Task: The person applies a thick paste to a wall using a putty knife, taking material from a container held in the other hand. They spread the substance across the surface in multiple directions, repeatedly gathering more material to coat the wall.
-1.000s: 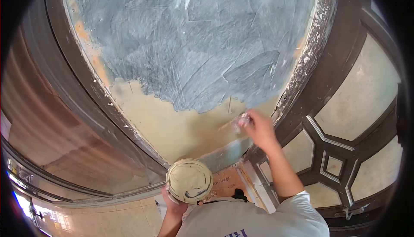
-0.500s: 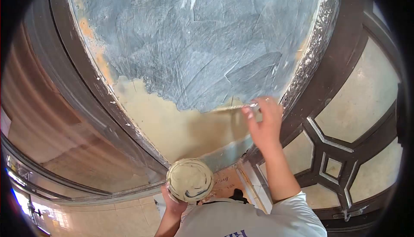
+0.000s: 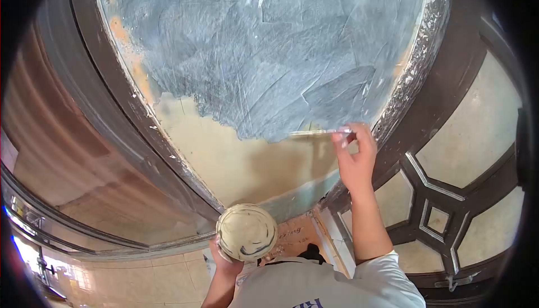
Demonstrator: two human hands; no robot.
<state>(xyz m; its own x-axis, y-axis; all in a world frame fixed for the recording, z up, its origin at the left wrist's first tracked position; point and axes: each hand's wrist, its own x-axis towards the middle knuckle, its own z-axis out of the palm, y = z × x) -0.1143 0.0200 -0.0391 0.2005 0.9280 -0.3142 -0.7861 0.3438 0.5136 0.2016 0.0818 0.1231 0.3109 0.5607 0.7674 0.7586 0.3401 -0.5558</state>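
My right hand (image 3: 357, 154) is closed on a putty knife (image 3: 317, 132), seen nearly edge-on as a thin pale strip pointing left. Its blade lies at the lower edge of the grey-blue coating (image 3: 241, 55) on the wall panel; whether it touches cannot be told. Below that ragged edge the wall is smooth beige (image 3: 219, 162), with a shadow of the hand and tool on it. Low in the view, my left hand (image 3: 227, 262) grips a round tub (image 3: 247, 232) from its left side. Beige paste with a dark curved streak shows at its top.
Dark wooden frames curve along both sides of the panel, the right edge (image 3: 418, 44) flecked with white. A dark door with pale panes (image 3: 466, 123) stands at right. Brown cardboard (image 3: 297, 238) lies on the tiled floor (image 3: 146, 280). A brown glossy surface (image 3: 62, 139) is at left.
My right hand and the putty knife have shifted slightly right along the coating's lower edge. The whole view has moved a little, and the left hand keeps hold of the tub.
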